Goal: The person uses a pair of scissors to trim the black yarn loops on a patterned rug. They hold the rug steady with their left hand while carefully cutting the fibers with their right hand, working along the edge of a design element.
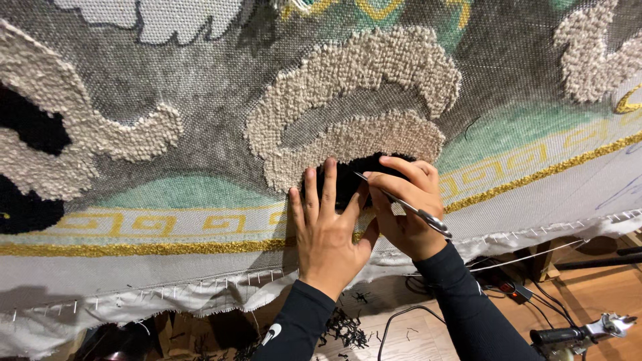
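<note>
- Rug canvas [200, 87], grey mesh stretched upright across the whole view, carries beige looped tufts, green bands and a gold key-pattern border running left to right; its frayed white lower edge is stapled along the near side.
- Beige tufted crescent [354, 100] sits at centre, with a black tufted patch [348, 175] just below it.
- Left hand [328, 234] lies flat on the canvas, fingers spread and released, touching the black patch.
- Right hand [404, 207] is clenched around small metal scissors [404, 206], tips at the black patch.
- Black yarn clippings [344, 327] litter the wooden floor near the sleeves.
</note>
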